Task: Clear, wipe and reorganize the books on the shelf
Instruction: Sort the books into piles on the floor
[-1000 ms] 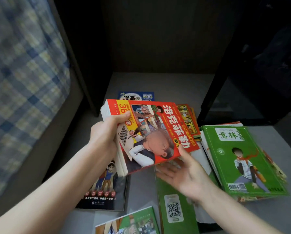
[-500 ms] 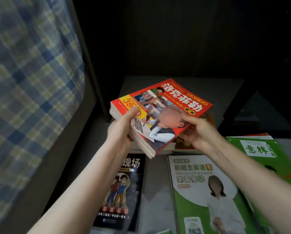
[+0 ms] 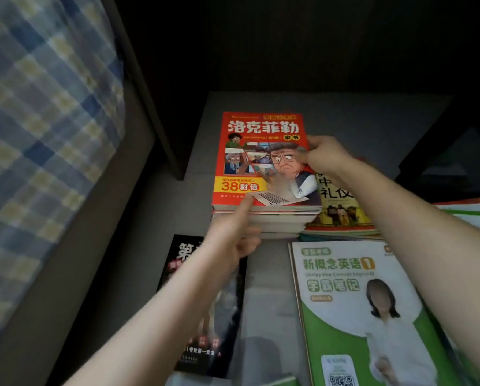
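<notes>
Head view: we judge reshelving underway: left hand [image 3: 233, 235], right hand [image 3: 326, 157] grip red-topped stack [image 3: 261, 129] at shelf [image 3: 358, 121]; green workbook [image 3: 344, 274], black book [image 3: 202, 355] lie loose.

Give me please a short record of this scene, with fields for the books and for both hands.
red book: top of the stack, cover up
left hand: grips stack's near edge, thumb on red book
right hand: grips red book's right edge
black book: flat, before the stack, leftward
green book: flat, before the stack, rightward
shelf: grey board, dark behind
</notes>
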`<state>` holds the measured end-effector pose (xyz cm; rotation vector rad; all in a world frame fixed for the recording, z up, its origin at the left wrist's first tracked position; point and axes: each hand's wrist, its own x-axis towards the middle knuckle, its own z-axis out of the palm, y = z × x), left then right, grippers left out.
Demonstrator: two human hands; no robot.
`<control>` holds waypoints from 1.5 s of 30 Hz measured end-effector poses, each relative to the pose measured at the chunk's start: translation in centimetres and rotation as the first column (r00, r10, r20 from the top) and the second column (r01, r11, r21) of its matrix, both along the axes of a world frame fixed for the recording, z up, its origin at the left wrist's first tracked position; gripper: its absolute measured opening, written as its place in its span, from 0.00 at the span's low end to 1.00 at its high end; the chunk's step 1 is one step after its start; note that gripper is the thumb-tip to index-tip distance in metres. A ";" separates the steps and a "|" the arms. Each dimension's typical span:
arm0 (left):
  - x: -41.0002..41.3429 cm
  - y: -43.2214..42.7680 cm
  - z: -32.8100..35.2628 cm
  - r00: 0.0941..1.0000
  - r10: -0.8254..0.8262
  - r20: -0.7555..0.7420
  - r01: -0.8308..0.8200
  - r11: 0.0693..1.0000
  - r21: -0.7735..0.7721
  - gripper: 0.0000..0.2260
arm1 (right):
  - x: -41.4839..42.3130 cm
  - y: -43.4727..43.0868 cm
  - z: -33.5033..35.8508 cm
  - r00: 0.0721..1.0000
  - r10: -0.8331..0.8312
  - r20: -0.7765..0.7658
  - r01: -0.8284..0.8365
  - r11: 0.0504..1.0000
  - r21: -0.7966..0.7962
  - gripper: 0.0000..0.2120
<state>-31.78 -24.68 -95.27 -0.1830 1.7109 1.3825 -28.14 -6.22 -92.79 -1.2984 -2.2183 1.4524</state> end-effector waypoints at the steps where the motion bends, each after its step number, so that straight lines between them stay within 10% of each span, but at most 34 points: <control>1: -0.5 -0.5 0.1 0.999 -0.030 -0.040 0.030 1.000 -0.003 0.20 | 0.4 -0.1 -0.1 1.000 0.006 0.002 -0.006 1.000 0.022 0.16; 6: -2.4 -3.7 2.1 0.979 -0.057 -0.196 0.052 0.998 -0.029 0.19 | 5.4 -2.6 0.4 0.985 -0.168 -0.045 0.172 0.916 0.363 0.12; 10: -0.6 -8.0 0.5 0.922 -0.302 -0.241 0.233 0.932 -0.278 0.18 | 12.1 -8.8 -0.4 0.986 0.127 0.104 -0.137 0.986 0.097 0.07; 14: 2.9 -13.4 -3.4 0.618 -0.783 -0.072 0.544 0.492 -0.680 0.14 | 18.6 -15.1 -4.3 0.759 0.505 0.411 -0.417 0.862 -0.289 0.09; 17: 5.4 -16.7 -5.7 0.388 -0.904 0.182 0.711 0.168 -0.683 0.20 | 22.4 -18.3 -7.9 0.594 0.617 0.516 -0.429 0.786 -0.446 0.11; 21: 8.2 -17.6 -7.1 0.011 -0.996 0.093 0.668 -0.062 -0.741 0.25 | 25.6 -21.9 -10.6 0.502 0.642 0.580 -0.327 0.762 -0.559 0.10; 23: 9.0 -17.1 -7.8 -0.039 -0.998 0.054 0.607 -0.067 -0.792 0.27 | 26.4 -23.5 -11.1 0.598 0.578 0.555 -0.182 0.772 -0.609 0.11; 28: 9.1 -17.1 -8.6 0.217 -0.972 0.091 0.742 0.104 -0.662 0.19 | 27.5 -25.6 -11.5 0.752 0.421 0.507 -0.017 0.782 -0.623 0.15; 37: 9.5 -16.5 -0.9 0.419 -0.899 -0.125 0.880 0.437 -0.186 0.13 | 28.8 -23.7 -7.2 0.871 0.459 0.178 -0.171 0.621 -0.765 0.20; 42: 5.6 -13.8 5.8 0.339 -0.884 -0.321 0.847 0.435 -0.304 0.16 | 26.8 -21.3 0.0 0.944 0.328 -0.043 -0.312 0.836 -0.451 0.18; 45: 5.5 -11.8 9.6 0.188 -0.755 -0.628 0.737 0.531 -0.418 0.33 | 24.4 -19.3 5.3 0.922 0.377 0.091 -0.380 0.925 0.025 0.15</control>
